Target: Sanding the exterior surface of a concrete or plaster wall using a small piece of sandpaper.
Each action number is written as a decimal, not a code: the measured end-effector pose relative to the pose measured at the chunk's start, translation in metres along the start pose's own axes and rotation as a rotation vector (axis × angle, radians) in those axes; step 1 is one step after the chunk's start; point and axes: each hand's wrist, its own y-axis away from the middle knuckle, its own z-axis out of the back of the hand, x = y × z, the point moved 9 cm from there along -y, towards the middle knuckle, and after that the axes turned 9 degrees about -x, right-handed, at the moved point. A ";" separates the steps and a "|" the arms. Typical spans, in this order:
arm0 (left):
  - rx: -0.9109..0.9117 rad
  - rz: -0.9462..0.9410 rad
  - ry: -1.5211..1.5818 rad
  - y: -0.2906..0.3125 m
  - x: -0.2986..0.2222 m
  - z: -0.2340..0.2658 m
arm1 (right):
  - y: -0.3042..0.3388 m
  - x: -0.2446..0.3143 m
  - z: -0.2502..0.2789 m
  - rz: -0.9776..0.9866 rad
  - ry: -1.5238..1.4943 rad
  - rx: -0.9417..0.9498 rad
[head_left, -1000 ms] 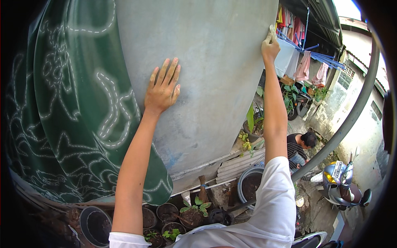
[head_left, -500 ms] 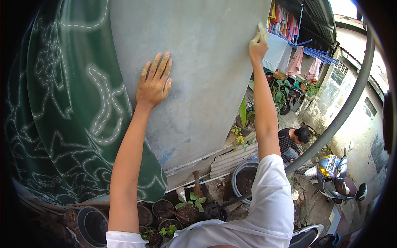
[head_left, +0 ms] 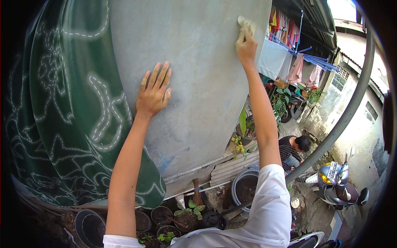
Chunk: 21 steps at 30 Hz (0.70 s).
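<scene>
While the left hand (head_left: 152,97) rests flat on the grey wall (head_left: 194,103), fingers slightly spread, presumably as a brace, I remotely observe the right hand (head_left: 247,46) pinching a pale pad (head_left: 245,21) near the wall's upper-right edge, apparently to keep it against the surface.

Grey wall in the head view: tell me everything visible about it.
The grey wall looks like smooth cement or plaster, mottled, with a blue stain low down. A green sheet covers part of its left side. The left hand rests on it, fingers slightly spread; the right hand holds a pale pad against it, near the upper right edge.
</scene>
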 end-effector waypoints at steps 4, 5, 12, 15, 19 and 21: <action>-0.049 0.008 0.053 -0.005 -0.009 0.002 | -0.028 -0.092 0.012 -0.475 -0.076 -0.048; -0.055 0.002 0.048 -0.007 -0.009 -0.001 | -0.032 -0.090 0.005 -0.475 -0.078 -0.058; -0.015 -0.008 0.042 0.007 -0.004 0.006 | -0.046 -0.078 -0.004 -0.284 -0.087 0.011; -0.052 0.001 0.058 -0.008 -0.016 -0.004 | -0.061 -0.093 0.014 -0.137 -0.022 -0.144; -0.005 -0.009 0.006 0.005 0.004 -0.001 | -0.025 0.068 -0.049 0.063 -0.232 0.099; 0.001 -0.011 0.000 0.003 0.004 -0.001 | -0.020 0.086 -0.044 0.134 -0.239 0.112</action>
